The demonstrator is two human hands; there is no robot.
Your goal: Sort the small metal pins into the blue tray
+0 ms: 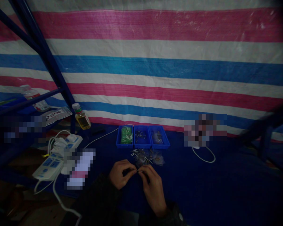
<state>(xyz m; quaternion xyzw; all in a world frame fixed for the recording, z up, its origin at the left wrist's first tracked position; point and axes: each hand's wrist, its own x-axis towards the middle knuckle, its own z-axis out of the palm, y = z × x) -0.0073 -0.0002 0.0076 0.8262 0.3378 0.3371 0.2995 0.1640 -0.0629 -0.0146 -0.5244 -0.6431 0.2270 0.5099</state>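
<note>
My left hand (123, 173) and my right hand (152, 185) meet fingertip to fingertip above the blue table. Both are closed in a pinch on a small, thin piece between them, too small to name. Just beyond my fingers lies a pile of short metal pins (141, 154), with a clear plastic bag (157, 158) at its right side. Behind the pile stand three blue bins side by side. The left bin (124, 145) holds green packets, the middle bin (142, 145) several loose pins, and the right bin (160, 146) small parts in clear plastic.
To the left are white power strips (48, 168) with plugs and cables, beside a blurred-out phone-like screen (81, 169). A bottle of yellow liquid (82, 118) stands near a blue metal frame (50, 67). A white cable (213, 158) loops at right. Striped sheeting (155, 72) hangs behind.
</note>
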